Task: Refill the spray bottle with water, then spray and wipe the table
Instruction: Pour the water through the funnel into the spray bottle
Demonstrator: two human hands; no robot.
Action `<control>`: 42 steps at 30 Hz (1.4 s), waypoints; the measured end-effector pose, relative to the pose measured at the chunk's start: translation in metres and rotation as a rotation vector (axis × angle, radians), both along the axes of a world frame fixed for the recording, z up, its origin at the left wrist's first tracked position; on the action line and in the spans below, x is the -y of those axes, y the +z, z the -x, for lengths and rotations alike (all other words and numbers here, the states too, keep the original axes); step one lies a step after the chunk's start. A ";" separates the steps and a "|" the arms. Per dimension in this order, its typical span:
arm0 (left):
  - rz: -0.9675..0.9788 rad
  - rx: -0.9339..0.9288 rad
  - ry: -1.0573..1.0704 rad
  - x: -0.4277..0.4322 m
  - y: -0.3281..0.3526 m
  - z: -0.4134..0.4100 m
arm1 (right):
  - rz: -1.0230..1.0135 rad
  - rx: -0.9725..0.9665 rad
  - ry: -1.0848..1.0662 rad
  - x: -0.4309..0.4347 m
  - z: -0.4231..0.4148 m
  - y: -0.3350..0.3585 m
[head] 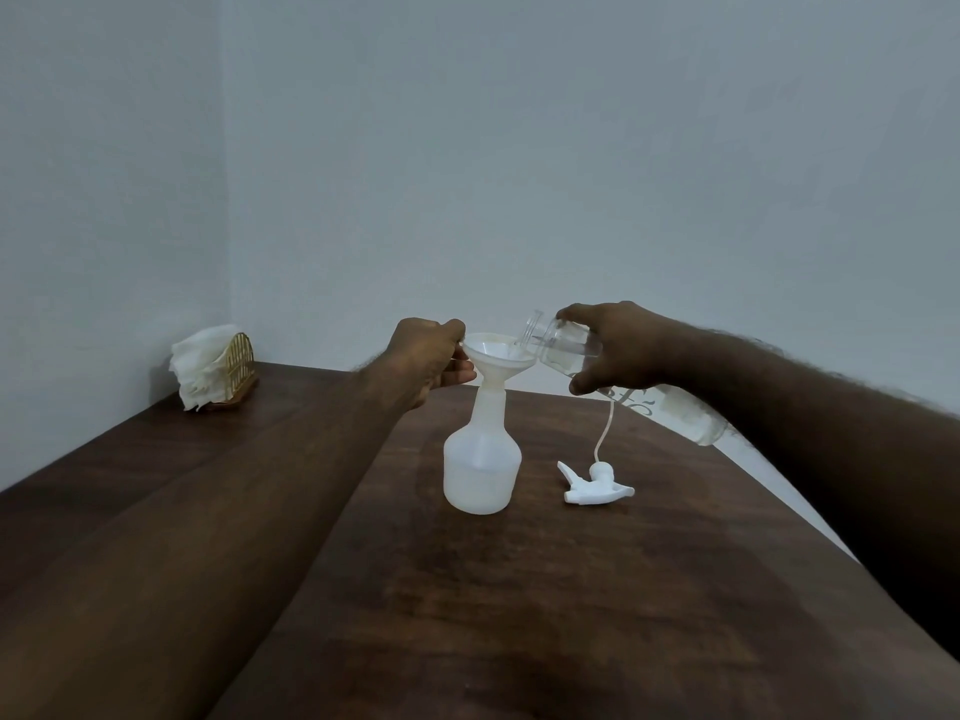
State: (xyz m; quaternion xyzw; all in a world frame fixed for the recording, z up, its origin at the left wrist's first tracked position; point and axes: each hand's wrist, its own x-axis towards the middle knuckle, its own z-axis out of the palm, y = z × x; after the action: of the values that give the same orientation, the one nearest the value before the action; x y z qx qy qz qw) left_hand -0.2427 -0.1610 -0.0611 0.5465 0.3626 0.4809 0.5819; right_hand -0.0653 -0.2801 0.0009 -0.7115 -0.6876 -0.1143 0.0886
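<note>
Stretching away from the viewer, a dark wooden tabletop [571,589] fills the lower half of the view and meets pale grey-blue walls [519,148] that form a corner at about 10 o'clock. In that corner a gold wire holder [240,363] stands packed with white napkins [200,366]. Near the middle of the tabletop the white spray bottle [480,470] stands upright and partly filled, with a white funnel [498,358] seated in its neck. Its spray head [597,485] lies on the wood just beside it at 3 o'clock, and its thin tube [605,423] trails off toward 12 o'clock.

The left hand [423,358] pinches the funnel's rim at 9 o'clock with curled fingers and thumb. The right hand [623,350] wraps around a clear water bottle [563,350], tipped so that its open mouth is over the funnel's bowl.

Both bare forearms reach forward from the bottom corners, the left from 7 o'clock, the right from 4 o'clock, converging above the spray bottle.
</note>
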 end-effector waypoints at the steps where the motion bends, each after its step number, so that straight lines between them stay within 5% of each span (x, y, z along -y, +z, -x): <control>1: -0.002 -0.004 0.000 0.000 0.000 0.000 | 0.003 0.001 -0.002 0.000 0.000 0.000; 42: -0.035 0.002 0.005 0.000 0.002 0.001 | 0.064 0.020 -0.028 0.003 -0.005 0.007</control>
State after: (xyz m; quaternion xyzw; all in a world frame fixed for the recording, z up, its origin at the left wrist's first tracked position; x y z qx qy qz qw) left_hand -0.2436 -0.1614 -0.0586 0.5554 0.3548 0.4891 0.5714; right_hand -0.0607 -0.2834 0.0078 -0.7224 -0.6817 -0.1007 0.0572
